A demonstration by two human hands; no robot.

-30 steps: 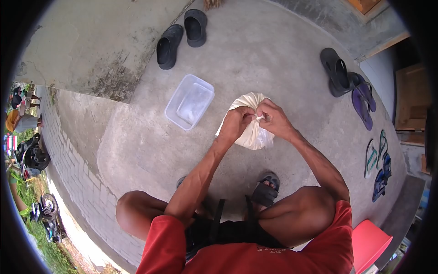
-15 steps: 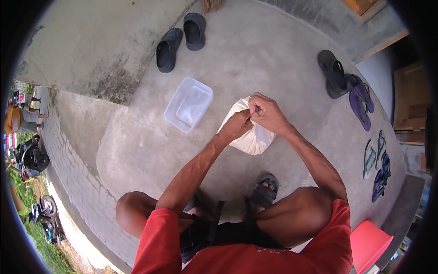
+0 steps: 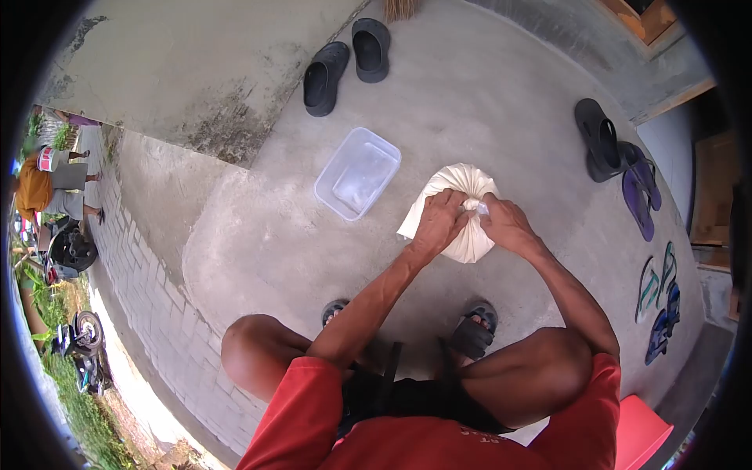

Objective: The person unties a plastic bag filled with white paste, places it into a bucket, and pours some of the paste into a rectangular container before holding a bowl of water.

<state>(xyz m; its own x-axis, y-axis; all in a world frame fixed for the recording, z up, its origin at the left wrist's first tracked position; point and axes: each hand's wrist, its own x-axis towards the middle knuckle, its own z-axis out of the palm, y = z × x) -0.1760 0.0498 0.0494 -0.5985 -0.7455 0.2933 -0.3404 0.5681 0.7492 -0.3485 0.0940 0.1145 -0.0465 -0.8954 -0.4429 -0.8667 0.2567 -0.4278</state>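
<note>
A plump cream-coloured bag (image 3: 468,249) stands on the concrete floor, its top gathered into pleats round a twisted, partly clear neck. My left hand (image 3: 440,223) is closed with bent fingers at the left of the neck. From the other side, my right hand (image 3: 507,222) grips the neck with thumb and fingers, and a bit of clear plastic shows beside it. The fingertips are partly hidden. To the left of the bag lies a clear plastic container (image 3: 359,174), open at the top with nothing seen in it.
Black clogs (image 3: 325,77) stand by the wall corner, below a broom's bristles (image 3: 401,9). More footwear, including purple flip-flops (image 3: 640,196), lines the right side. A red plastic object (image 3: 641,435) is at lower right. People (image 3: 48,184) and motorbikes (image 3: 84,348) appear far left.
My hands, formerly close together above the bag, have come lower and apart to either side of its neck. The pleated top now shows. The whole view has shifted.
</note>
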